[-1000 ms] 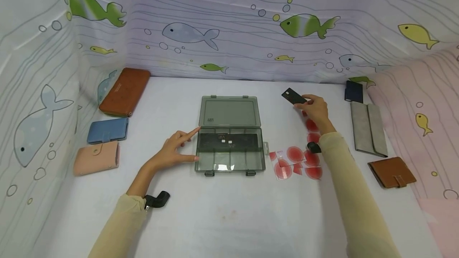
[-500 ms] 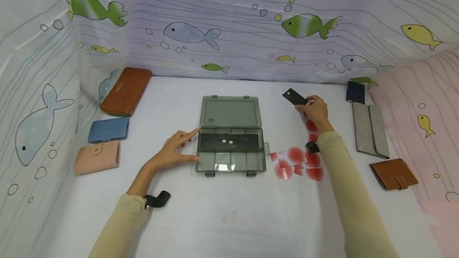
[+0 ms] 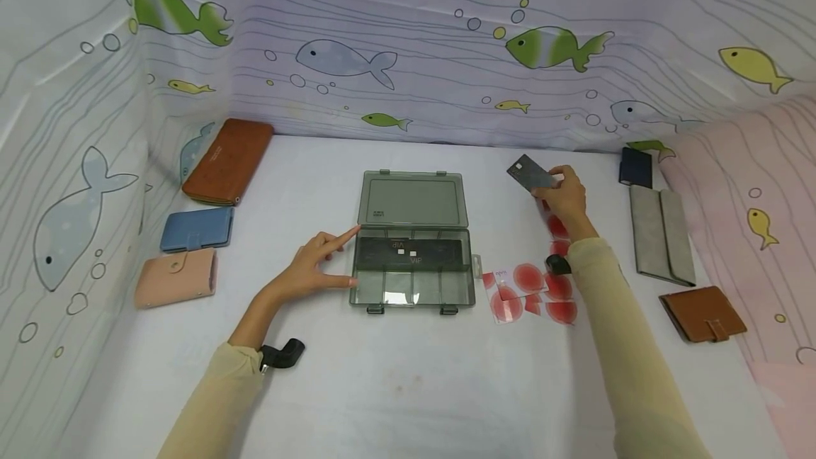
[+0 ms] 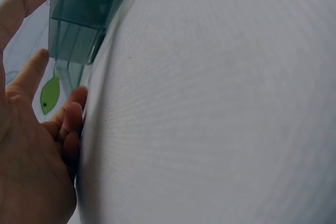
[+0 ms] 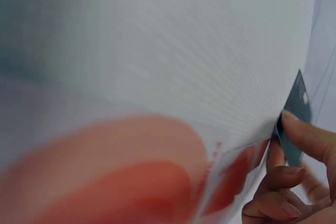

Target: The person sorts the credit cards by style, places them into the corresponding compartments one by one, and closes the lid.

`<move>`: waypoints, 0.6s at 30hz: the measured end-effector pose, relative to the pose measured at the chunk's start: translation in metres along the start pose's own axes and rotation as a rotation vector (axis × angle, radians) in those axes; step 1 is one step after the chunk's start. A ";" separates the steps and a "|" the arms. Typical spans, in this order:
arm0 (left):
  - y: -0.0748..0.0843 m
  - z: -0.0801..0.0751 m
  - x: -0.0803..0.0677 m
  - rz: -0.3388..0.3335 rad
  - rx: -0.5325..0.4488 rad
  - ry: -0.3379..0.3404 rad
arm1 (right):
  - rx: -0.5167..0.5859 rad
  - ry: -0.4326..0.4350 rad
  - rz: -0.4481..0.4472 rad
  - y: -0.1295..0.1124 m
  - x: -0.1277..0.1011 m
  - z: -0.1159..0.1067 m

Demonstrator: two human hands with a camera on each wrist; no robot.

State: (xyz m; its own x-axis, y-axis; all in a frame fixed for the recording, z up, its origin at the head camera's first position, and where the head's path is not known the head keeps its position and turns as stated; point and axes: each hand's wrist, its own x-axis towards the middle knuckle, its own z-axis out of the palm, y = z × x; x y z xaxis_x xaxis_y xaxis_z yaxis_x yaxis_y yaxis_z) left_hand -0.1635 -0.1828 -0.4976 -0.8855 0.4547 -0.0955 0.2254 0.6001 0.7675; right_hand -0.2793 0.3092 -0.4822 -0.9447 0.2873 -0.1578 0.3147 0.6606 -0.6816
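Observation:
A smoky clear plastic organizer box (image 3: 411, 269) lies open in the middle of the white table, lid (image 3: 412, 198) folded back, with dark cards (image 3: 408, 252) in its rear compartments. My left hand (image 3: 314, 264) rests beside the box's left wall (image 4: 73, 24), forefinger and thumb straight and touching it. My right hand (image 3: 561, 193) is raised to the right of the box and pinches a dark card (image 3: 530, 175) by one end; the same dark card (image 5: 294, 119) shows edge-on in the right wrist view. Red-and-white cards (image 3: 532, 289) lie scattered under my right forearm.
Left side: a long brown wallet (image 3: 228, 160), a blue wallet (image 3: 196, 228), a pink wallet (image 3: 175, 277). Right side: a small navy wallet (image 3: 636, 167), a grey wallet (image 3: 661, 234), a brown wallet (image 3: 701, 312). Fish-print cloth walls (image 3: 408, 48) enclose the table.
The dark card in my right hand has tilted, showing more of its face. My left hand stays at the box.

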 end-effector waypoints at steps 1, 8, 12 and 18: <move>0.000 0.000 0.000 0.001 0.000 0.000 | 0.010 0.009 -0.007 0.002 0.000 0.000; 0.000 0.001 0.001 0.005 0.010 0.001 | 0.134 0.034 -0.006 0.009 0.000 -0.002; 0.001 0.001 0.001 0.008 0.009 0.000 | 0.232 0.010 0.036 0.007 -0.003 -0.007; 0.000 0.001 0.000 0.005 0.001 0.004 | 0.436 -0.049 0.020 0.002 -0.012 -0.014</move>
State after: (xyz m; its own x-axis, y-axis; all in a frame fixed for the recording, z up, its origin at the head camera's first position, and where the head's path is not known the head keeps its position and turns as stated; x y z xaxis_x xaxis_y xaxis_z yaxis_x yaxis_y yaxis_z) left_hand -0.1636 -0.1822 -0.4981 -0.8859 0.4551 -0.0894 0.2300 0.5985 0.7674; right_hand -0.2660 0.3165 -0.4715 -0.9452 0.2573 -0.2008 0.2753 0.2980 -0.9140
